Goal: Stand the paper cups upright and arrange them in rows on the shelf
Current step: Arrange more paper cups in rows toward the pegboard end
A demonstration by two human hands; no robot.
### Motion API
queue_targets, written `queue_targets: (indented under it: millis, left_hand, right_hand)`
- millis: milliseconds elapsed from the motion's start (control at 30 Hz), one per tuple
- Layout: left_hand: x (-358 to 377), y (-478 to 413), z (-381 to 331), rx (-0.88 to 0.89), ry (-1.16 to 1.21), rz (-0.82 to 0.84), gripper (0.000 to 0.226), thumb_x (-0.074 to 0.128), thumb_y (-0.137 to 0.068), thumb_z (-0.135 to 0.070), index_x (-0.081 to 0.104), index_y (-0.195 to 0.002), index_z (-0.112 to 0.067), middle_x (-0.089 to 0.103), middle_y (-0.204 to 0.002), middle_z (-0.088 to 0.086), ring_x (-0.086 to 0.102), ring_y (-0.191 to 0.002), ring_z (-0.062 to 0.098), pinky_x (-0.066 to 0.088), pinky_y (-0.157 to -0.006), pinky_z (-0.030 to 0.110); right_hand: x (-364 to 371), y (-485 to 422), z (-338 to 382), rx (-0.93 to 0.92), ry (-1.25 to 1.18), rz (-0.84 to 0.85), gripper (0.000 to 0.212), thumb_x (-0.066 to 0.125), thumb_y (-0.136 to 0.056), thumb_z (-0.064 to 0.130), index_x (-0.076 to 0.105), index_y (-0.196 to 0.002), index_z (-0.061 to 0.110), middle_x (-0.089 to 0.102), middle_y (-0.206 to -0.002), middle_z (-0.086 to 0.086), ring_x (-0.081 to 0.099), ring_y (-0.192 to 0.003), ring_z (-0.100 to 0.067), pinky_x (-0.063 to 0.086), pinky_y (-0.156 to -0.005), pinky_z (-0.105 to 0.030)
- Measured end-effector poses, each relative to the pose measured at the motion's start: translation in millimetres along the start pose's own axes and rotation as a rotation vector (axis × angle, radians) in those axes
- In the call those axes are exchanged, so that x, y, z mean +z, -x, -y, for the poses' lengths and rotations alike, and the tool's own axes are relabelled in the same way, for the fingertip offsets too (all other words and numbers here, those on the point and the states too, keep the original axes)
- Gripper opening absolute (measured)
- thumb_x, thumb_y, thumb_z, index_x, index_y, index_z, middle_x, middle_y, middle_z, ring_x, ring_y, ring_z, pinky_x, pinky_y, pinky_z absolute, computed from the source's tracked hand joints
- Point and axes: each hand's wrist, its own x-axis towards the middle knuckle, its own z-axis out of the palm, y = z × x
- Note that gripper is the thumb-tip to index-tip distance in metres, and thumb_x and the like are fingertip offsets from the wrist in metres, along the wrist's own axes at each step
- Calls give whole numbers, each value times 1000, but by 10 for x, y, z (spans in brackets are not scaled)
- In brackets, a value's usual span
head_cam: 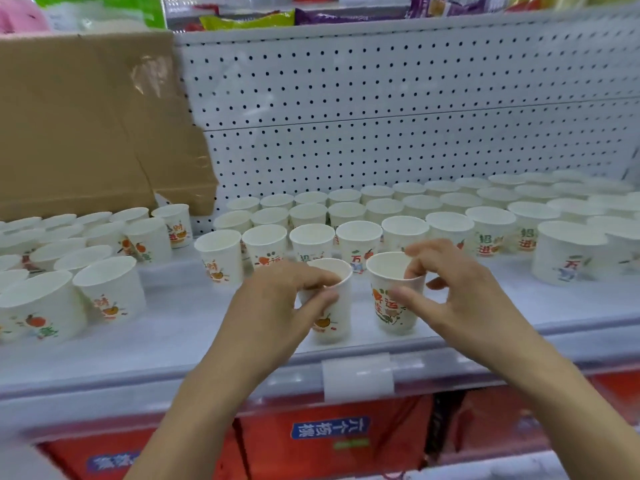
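Observation:
Many white paper cups with orange and green prints stand upright in rows (360, 216) on the pale shelf (180, 327). Two more upright cups stand near the shelf's front edge. My left hand (273, 306) grips the left front cup (332, 317) at its rim and side. My right hand (460, 299) pinches the rim of the right front cup (391, 299), fingers curled over its far side. Both cups rest on the shelf, about a hand's width in front of the nearest row.
A tilted cardboard box (90, 126) leans at the back left above another group of upright cups (69, 258). A white pegboard (381, 105) backs the shelf. A clear price tag holder (358, 375) sits on the front rail. Red packages (329, 438) fill the shelf below.

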Motion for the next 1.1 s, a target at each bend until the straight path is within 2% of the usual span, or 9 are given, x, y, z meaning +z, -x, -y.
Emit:
queue_targets:
  millis: [167,300,400,533,633,733,867,1000,1100]
  left_hand:
    - [471,-289,-357,16,-14,87,20,69,-87,-27,75,-106,-27,73,-99,-13,59,-89,1,47,-81,24]
    - [793,-510,-650,29,-11,160,21,69,-87,-29,74,-108,-29,74,-102,-12,64,-91,3,52,-81,28]
    - [962,-612,-785,37,-20,181,21,72,-85,-32,74,-106,-31,73,-98,-15,62,-89,-3,52,-81,29]
    - [959,-638,-743,71,12,148,33,73,-78,-43,70,-110,-34,66,-101,-23,49,-98,-6,38,-77,11]
    - [869,-634,-633,86,-23,155,34,72,-77,-44,69,-110,-36,62,-106,-25,47,-103,-5,36,-77,11]
    - [884,-671,-656,101,-100,193,17,73,-81,-33,73,-99,-34,64,-93,-22,49,-91,-7,35,-69,12]
    - [974,-725,-823,41,-60,195,13,74,-83,-21,78,-95,-25,58,-77,-26,51,-76,-13,38,-65,8]
    - [1077,-779,-927,33,-37,189,16,75,-82,-20,78,-97,-22,59,-78,-24,51,-73,-20,37,-66,3]
    - [1112,-796,-917,26,-34,168,21,77,-79,-29,76,-100,-29,68,-89,-19,54,-83,-10,39,-70,13]
  right_hand:
    - [-530,88,-483,49,69,7,9,67,-82,31,58,-83,30,63,-103,16,57,-95,-10,49,-83,-41]
    - [-887,112,-810,68,126,46,5,68,-83,28,63,-85,29,63,-93,22,56,-85,-4,48,-82,-41]
    - [-1039,100,-968,53,179,77,5,68,-84,25,66,-88,26,64,-98,18,60,-86,-10,50,-79,-45]
    - [-1183,92,-1109,2,210,110,14,66,-79,38,66,-93,36,58,-107,21,59,-76,-3,51,-69,-42]
    - [-1223,102,-1154,-57,169,64,28,68,-72,48,66,-98,37,56,-104,20,54,-71,-7,49,-65,-38]
    - [-1151,81,-1158,-142,183,48,29,64,-74,53,67,-97,36,55,-98,19,48,-72,-1,46,-60,-35]
    - [-1140,38,-1262,-214,264,32,6,69,-82,35,69,-88,34,57,-90,15,42,-77,1,50,-58,-41]
    - [-1265,-8,-1378,-221,321,23,11,73,-80,23,72,-88,30,61,-92,12,55,-87,-17,51,-59,-43]
    - [-1292,-25,-1390,-250,380,31,15,72,-82,25,73,-96,28,63,-97,10,55,-88,-23,49,-67,-39]
